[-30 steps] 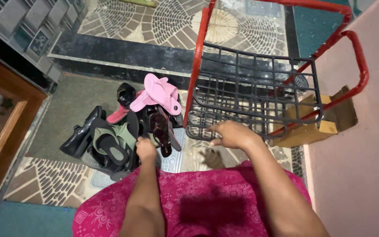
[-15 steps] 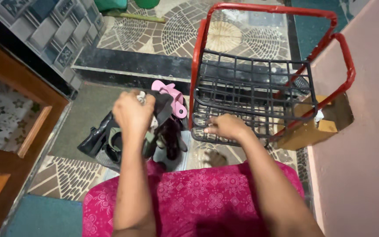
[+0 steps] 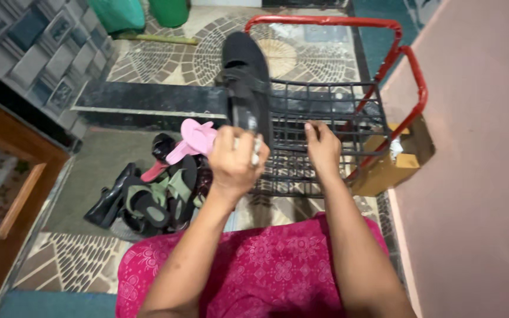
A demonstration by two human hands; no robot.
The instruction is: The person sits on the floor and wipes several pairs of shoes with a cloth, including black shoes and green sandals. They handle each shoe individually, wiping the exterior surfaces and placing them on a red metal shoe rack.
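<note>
- The left hand is closed around the near end of a black sandal, holding it raised with its far end pointing away, over the left edge of the rack.
- The right hand has its fingers curled over a black wire of the rack, gripping it just right of the sandal.
- The rack is a black wire grid in a red tube frame, standing against the pink wall on the right.
- A cardboard box sits behind the rack's right side, by the wall.
- Left of the rack, on the floor, lies a pile of shoes: a pink slipper on top, green sandals and a black shoe nearer left.
- The person's lap in pink patterned cloth fills the near edge.
</note>
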